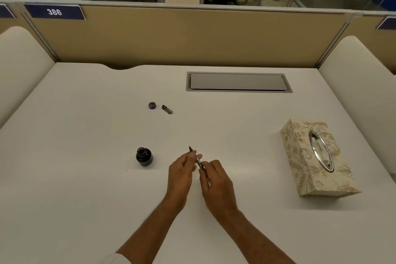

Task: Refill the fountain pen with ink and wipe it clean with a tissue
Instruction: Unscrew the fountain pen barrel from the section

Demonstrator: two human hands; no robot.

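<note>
Both my hands hold the fountain pen [196,156] above the white desk [85,135], nib pointing up and away. My left hand [181,172] grips its front part and my right hand [216,180] holds the rear end. An open dark ink bottle [144,156] stands just left of my left hand. The bottle's lid [152,105] and the pen cap [167,109] lie farther back on the desk. A patterned tissue box [315,158] with a metal-rimmed slot sits to the right.
A grey cable-tray cover [239,82] is set into the desk at the back. A tan partition [192,36] with a "386" label runs behind it. Cream side panels [21,60] flank the desk left and right.
</note>
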